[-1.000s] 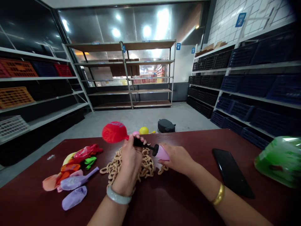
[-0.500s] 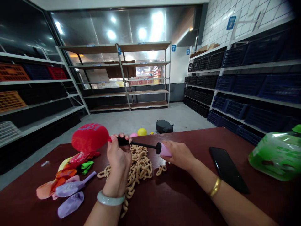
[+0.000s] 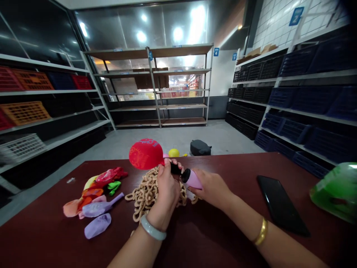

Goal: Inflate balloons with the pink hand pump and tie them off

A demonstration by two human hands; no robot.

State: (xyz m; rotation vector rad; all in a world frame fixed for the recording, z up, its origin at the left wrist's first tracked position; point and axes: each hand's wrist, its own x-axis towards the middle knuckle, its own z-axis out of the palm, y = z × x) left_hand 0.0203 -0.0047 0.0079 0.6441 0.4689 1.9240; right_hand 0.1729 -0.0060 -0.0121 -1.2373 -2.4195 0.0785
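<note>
My left hand point(image 3: 169, 180) is closed around the black nozzle end of a hand balloon pump point(image 3: 193, 179) and the neck of a partly inflated red balloon point(image 3: 145, 153). The balloon sticks out to the left, with printed marks on it. My right hand point(image 3: 213, 186) grips the pump's pale purple body. The pump's two parts are pushed close together, and no black rod shows between them. Below my left hand lies a heap of beige chain links point(image 3: 146, 191). Further left are flat balloons: a red one point(image 3: 111, 175), a green one point(image 3: 113, 187) and purple ones point(image 3: 97, 225).
On the dark red table point(image 3: 223, 242), a black phone point(image 3: 280, 204) lies to the right, beside a green bottle point(image 3: 336, 191). Beyond the table's far edge, a yellow balloon point(image 3: 173, 153) and a dark grey bag point(image 3: 200, 147) rest on the floor. Shelves with crates line both sides.
My left hand has moved right with the red balloon, toward my right hand. The pump's rod has slid in. The view has shifted slightly, and the balloon looks somewhat rounder.
</note>
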